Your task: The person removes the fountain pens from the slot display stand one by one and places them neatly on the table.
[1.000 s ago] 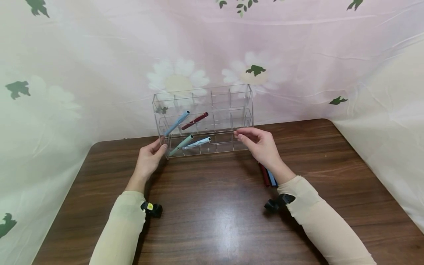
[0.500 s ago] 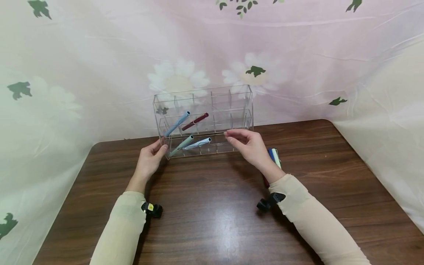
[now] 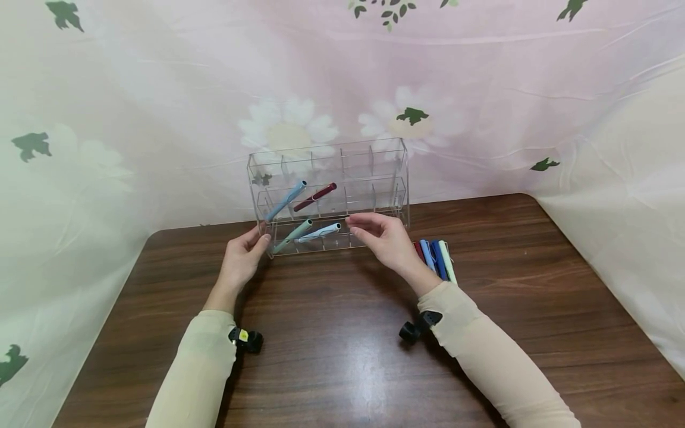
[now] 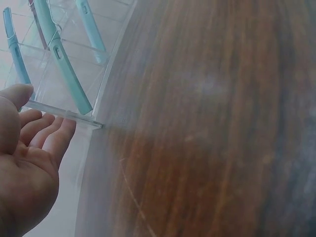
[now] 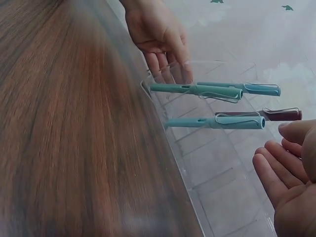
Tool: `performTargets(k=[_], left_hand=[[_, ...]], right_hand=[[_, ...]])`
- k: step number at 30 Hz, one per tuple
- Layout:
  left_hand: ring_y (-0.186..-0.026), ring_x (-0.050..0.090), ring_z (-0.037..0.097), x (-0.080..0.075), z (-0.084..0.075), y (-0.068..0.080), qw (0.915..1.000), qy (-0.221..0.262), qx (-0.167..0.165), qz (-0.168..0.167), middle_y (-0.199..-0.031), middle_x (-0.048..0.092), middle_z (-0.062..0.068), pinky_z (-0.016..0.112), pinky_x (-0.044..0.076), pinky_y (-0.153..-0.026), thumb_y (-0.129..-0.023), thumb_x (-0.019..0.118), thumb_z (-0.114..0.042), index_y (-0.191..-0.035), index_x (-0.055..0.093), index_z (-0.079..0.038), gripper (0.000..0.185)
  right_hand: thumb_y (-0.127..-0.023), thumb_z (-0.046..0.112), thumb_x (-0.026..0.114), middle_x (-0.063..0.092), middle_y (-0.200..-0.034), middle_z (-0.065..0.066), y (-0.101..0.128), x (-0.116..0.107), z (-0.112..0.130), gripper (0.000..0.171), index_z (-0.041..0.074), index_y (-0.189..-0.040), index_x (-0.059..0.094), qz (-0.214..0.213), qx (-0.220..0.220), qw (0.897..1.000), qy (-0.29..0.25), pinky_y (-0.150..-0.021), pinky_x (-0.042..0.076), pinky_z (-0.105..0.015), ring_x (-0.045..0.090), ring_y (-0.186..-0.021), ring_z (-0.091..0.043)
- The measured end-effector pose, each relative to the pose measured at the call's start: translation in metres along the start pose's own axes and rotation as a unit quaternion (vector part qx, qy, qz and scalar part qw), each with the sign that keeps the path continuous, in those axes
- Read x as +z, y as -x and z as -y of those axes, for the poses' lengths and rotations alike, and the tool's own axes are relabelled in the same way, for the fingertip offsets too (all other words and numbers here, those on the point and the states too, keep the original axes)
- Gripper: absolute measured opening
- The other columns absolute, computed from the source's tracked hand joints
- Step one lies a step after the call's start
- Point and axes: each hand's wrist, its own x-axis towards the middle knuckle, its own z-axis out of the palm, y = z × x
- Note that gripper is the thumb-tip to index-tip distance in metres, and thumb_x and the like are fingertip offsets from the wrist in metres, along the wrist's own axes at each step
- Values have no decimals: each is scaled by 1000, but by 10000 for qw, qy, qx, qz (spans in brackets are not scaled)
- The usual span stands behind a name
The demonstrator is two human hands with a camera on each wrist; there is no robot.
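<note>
One blue pen (image 3: 287,200) and one maroon pen (image 3: 315,197) lean to the right in a clear organizer (image 3: 369,195), with a green pen (image 3: 293,235) and a light blue pen (image 3: 319,232) slanting the same way in the row below. From where I stand, the organizer sits at the back of the wooden tabletop (image 3: 332,333), near the flowered cloth (image 3: 481,71). The person's left hand (image 3: 242,252) has its grip on the organizer's left end, thumb on one side and fingers on the other. The right hand (image 3: 385,238) hovers before the organizer, its grip spread and holding nothing, fingertips just beside the light blue pen's end. Past that wrist, side by side on the tabletop, lie a red pen (image 3: 417,248), a sky-blue pen (image 3: 428,257), a navy pen (image 3: 439,260) and a pale green pen (image 3: 448,263).
</note>
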Motion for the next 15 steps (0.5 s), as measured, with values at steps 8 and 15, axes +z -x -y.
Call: performTargets(k=[8, 15], left_hand=[[-143, 58, 28, 1, -1, 1, 10000, 18, 20, 7, -159, 56, 15, 6, 49, -96, -113, 59, -25, -161, 49, -9, 52], [-142, 59, 29, 1, 0, 0, 10000, -15, 45, -36, -157, 57, 17, 6, 49, -94, -113, 59, -26, -160, 50, -8, 51]], right_hand=[[-104, 12, 73, 77, -134, -14, -4, 13, 2, 31, 4, -134, 75, 134, 105, 9998, 62, -102, 62, -40, 75, -120, -30], [-105, 13, 73, 75, -137, -16, -6, 23, 0, 32, 4, -136, 74, 87, 314, 9994, 98, -100, 63, -44, 76, -117, -31]])
